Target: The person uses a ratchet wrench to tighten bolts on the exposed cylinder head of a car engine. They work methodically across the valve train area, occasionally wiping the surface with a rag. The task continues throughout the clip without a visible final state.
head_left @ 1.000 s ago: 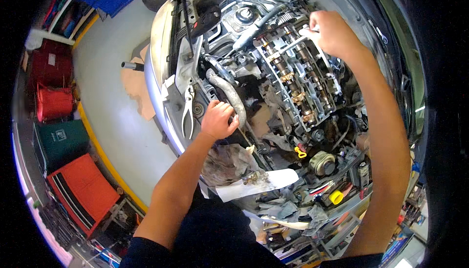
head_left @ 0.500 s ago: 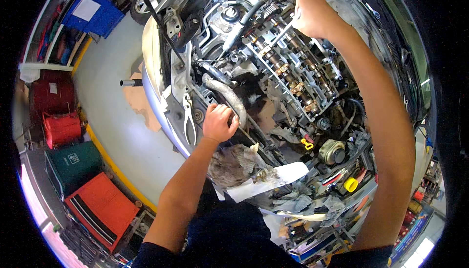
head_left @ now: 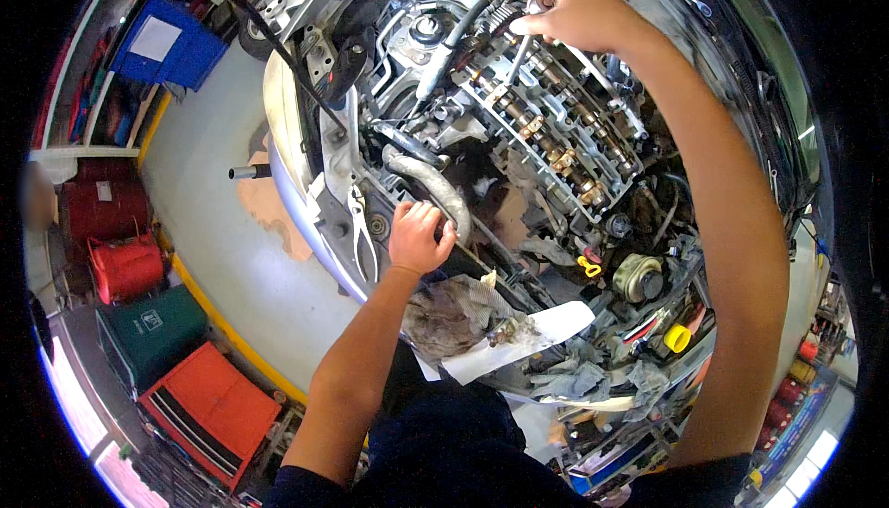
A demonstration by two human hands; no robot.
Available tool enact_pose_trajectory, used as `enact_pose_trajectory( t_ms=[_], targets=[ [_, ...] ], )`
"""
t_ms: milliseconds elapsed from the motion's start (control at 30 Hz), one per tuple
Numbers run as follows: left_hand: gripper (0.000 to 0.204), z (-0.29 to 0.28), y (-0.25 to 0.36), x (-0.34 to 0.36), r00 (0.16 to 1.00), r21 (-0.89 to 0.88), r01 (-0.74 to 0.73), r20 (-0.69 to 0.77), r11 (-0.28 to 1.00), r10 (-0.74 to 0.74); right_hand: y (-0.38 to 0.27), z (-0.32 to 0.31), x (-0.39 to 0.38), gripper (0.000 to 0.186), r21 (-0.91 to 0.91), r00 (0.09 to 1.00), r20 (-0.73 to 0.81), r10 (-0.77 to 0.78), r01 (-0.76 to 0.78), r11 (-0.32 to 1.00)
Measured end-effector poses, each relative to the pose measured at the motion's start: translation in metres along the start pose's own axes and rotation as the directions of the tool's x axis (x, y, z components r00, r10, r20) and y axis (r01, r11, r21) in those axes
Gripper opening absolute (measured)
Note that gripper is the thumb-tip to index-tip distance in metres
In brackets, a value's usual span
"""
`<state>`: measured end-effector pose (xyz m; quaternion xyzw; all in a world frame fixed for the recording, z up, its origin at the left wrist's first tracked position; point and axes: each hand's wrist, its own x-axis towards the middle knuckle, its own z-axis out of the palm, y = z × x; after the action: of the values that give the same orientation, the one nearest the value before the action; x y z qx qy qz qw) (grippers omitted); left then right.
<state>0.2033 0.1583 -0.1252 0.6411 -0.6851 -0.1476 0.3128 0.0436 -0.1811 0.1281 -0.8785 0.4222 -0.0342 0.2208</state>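
Observation:
In the open engine bay, two camshafts lie exposed along the top of the cylinder head. My right hand is closed around the top of a socket wrench. Its metal shaft slants down to the far end of the nearer camshaft; the tip's exact seat is too small to make out. Closed fingers of my left hand rest on the front crossmember, the thumb beside a grey hose. Anything under those fingers is hidden. Large pliers lie just left of that hand.
A dirty air filter and white paper lie on the bay's near edge. A yellow dipstick handle, yellow cap and grey rags sit near right. A prop rod crosses the upper left. Bins and a red cabinet stand left.
My right hand has shifted left and turned, bringing the wrench shaft more upright. My left hand keeps its place on the crossmember. The view has shifted slightly.

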Motion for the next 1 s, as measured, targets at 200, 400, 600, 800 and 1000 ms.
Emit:
enact_pose_trajectory(
  t_ms=[200, 400, 600, 800, 1000],
  targets=[
    [0.022, 0.001, -0.001, -0.001, 1.0, 0.022, -0.001, -0.006, 1.0, 0.001, -0.016, -0.005, -0.025, 0.049, -0.449, 0.996, -0.025, -0.089, 0.068, 0.891],
    [0.019, 0.002, 0.0, -0.002, 1.0, 0.011, -0.007, 0.008, 1.0, 0.007, 0.011, -0.013, -0.007, 0.05, -0.59, 0.698, 0.118, -0.707, 0.622, 0.516],
    [0.017, 0.001, 0.0, -0.001, 1.0, -0.003, -0.005, -0.005, 1.0, 0.005, -0.011, 0.003, -0.007, 0.058, -0.497, 0.996, -0.078, 0.049, -0.081, 0.864],
    [0.017, -0.003, 0.004, 0.002, 1.0, -0.017, -0.007, 0.008, 1.0, 0.007, 0.005, -0.004, -0.02, 0.052, -0.642, 0.805, 0.109, -0.583, 0.505, 0.578],
    [0.021, 0.002, -0.002, -0.002, 1.0, 0.045, -0.008, 0.009, 0.999, 0.007, -0.012, -0.002, -0.012, 0.054, -0.507, 0.996, -0.046, -0.073, 0.039, 0.861]
  ],
)
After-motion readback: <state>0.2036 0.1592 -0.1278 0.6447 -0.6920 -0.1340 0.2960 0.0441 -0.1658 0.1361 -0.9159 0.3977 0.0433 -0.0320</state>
